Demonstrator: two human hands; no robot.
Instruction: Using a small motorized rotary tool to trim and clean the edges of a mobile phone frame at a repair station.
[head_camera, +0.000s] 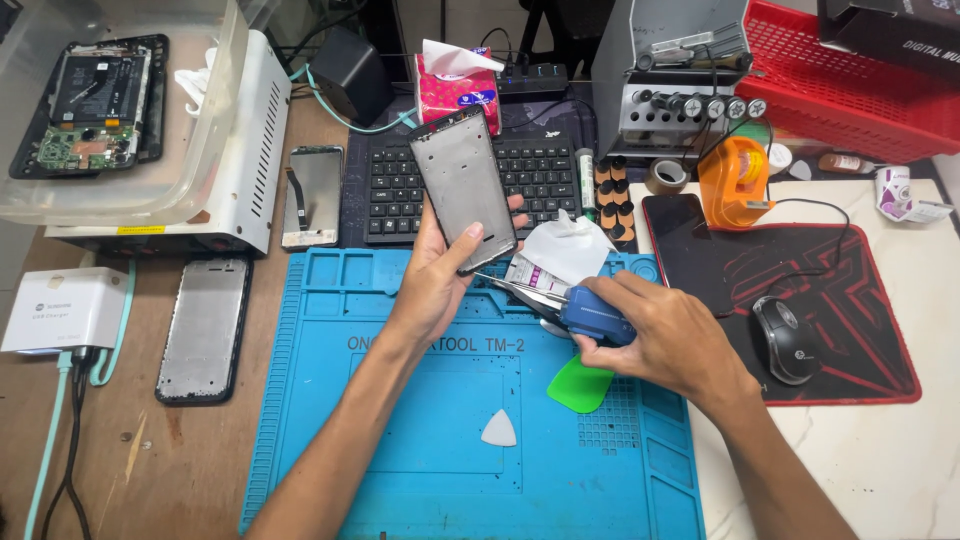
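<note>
My left hand (440, 275) holds a grey phone frame (464, 189) upright above the blue repair mat (400, 440), grip pinching its lower edges. My right hand (665, 340) grips blue-handled scissors (580, 312), tips touching the frame's bottom corner.

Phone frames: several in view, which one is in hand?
The grey phone frame, held upright in the left hand above the blue mat. The black-edged frame and the smaller panel lie flat on the wooden bench.
</note>
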